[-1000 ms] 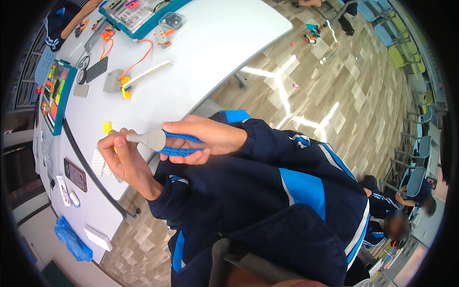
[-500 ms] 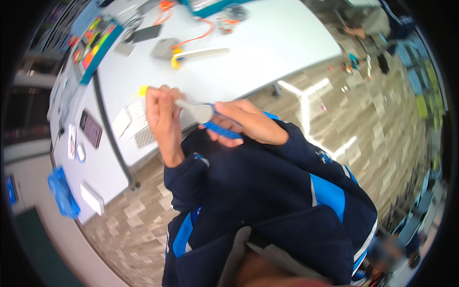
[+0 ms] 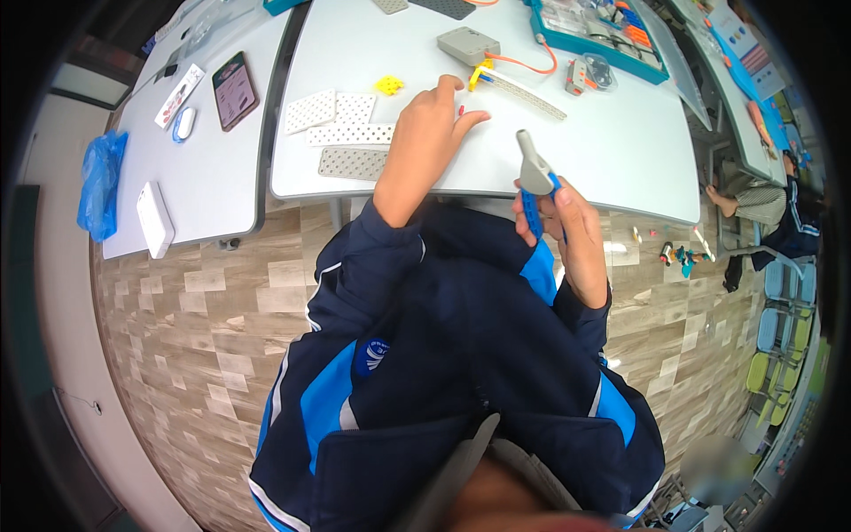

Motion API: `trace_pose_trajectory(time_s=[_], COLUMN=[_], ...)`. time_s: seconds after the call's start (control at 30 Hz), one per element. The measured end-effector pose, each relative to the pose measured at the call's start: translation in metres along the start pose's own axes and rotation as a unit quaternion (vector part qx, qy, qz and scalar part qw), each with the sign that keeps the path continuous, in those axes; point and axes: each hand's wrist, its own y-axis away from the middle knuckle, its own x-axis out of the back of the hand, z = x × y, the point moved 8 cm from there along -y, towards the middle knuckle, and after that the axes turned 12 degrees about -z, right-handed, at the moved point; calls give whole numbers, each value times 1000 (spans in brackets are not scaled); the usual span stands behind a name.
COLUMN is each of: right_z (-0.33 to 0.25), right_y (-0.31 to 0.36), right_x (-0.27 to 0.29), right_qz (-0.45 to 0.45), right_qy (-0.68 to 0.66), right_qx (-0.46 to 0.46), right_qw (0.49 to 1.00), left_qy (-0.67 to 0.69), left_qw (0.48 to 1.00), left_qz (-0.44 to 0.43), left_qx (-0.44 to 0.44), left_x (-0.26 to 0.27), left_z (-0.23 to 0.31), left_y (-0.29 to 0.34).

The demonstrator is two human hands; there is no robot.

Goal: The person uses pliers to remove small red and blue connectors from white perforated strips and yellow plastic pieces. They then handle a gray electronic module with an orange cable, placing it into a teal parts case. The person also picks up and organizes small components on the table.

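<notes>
My right hand (image 3: 572, 222) is closed around a toy building-block assembly (image 3: 534, 173), held upright just past the table's front edge. It has a grey wedge-shaped head with a narrow tip and blue beams below, partly hidden by my fingers. My left hand (image 3: 425, 133) hovers over the table, thumb and fingers apart, palm down. A small red piece (image 3: 461, 110) shows between its thumb and forefinger, apparently lying on the table. Beyond that hand are a yellow connector (image 3: 485, 69) with a long grey beam (image 3: 525, 92), and a grey box (image 3: 468, 44) with an orange cable.
White perforated plates (image 3: 353, 108), a grey plate (image 3: 350, 163) and yellow pieces (image 3: 388, 85) lie left of my left hand. A teal parts tray (image 3: 612, 58) stands at the far right. A phone (image 3: 235, 91) and blue bag (image 3: 102, 186) are on the left table.
My hands have come apart. The left hand has let go of the assembly's grey tip and reached over the table; the right still holds the assembly. The view has turned.
</notes>
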Motion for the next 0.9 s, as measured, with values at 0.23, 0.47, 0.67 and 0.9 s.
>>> trace_pose_trajectory(time_s=[0.23, 0.47, 0.67, 0.9], right_z=[-53, -83, -84, -83], right_y=[10, 14, 13, 11], right_x=[-31, -61, -72, -75], right_qz=[90, 122, 122, 115], right_qy=[375, 507, 525, 536], right_qx=[166, 288, 299, 295], right_qw=[907, 803, 787, 783], left_qy=[691, 580, 494, 433], left_qw=[722, 801, 840, 865], left_qz=[8, 141, 216, 246], left_qx=[38, -44, -65, -55], left_x=[17, 48, 55, 58], left_z=[16, 27, 27, 27], left_y=[32, 52, 58, 66])
